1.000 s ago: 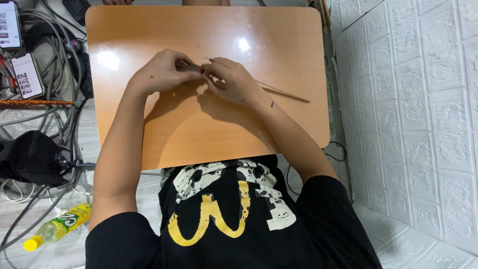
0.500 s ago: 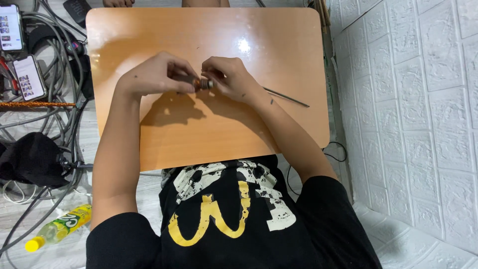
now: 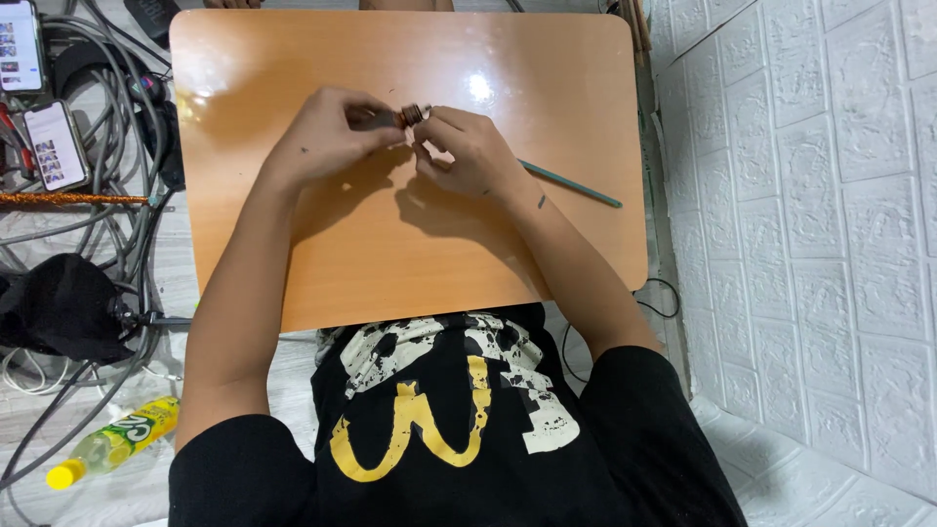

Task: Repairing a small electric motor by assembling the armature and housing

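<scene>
My left hand (image 3: 327,132) and my right hand (image 3: 467,151) meet above the middle of an orange-brown table (image 3: 293,263). Between their fingertips they pinch a small dark object with a brownish, coil-like end (image 3: 410,115). Fingers hide most of it, so its exact shape is unclear. A thin grey-green stick (image 3: 571,183) lies flat on the table just right of my right wrist, slanting down to the right. Both hands hover slightly over the tabletop and cast shadows on it.
Left of the table the floor holds tangled grey cables (image 3: 107,166), two lit phones (image 3: 57,144), a black bag (image 3: 54,307) and a yellow-green bottle (image 3: 112,444). A white textured wall (image 3: 830,244) runs along the right side.
Both hands have lifted a little and shifted toward the far side of the table, keeping the small object between them. The stick has stayed where it lay.
</scene>
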